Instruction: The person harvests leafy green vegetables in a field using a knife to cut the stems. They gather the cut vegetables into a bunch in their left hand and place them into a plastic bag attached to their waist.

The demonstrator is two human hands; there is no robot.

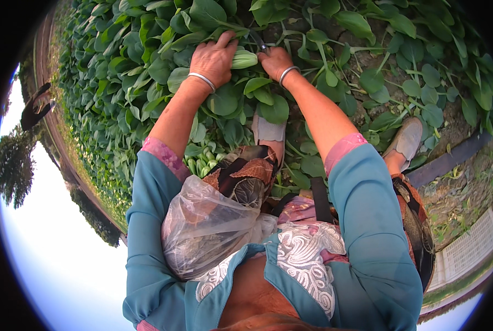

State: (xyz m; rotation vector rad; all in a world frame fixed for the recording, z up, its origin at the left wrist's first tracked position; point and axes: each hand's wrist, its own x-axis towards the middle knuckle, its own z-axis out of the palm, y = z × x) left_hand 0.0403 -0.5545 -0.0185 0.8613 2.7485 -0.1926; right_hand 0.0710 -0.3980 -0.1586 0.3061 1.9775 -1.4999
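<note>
My left hand (216, 59) is closed around a bok choy (244, 59), whose pale green base points right, toward my other hand. Close beside it, my right hand (276, 62) grips the handle of a sickle (256, 38); its dark, narrow blade reaches up among the stems and is partly hidden by leaves. Dense bok choy leaves (141, 71) surround both hands. Below my left forearm lie several bok choy with pale bases (202, 161). A clear plastic bag (210, 226) rests against my lap.
My left shoe (269, 129) and right shoe (407, 138) stand among the plants. Bare soil shows between sparser plants at the right. A dark strip (450, 160) borders the bed, with a pale gridded panel (467, 248) beyond. A dark shape (37, 107) is at the far left.
</note>
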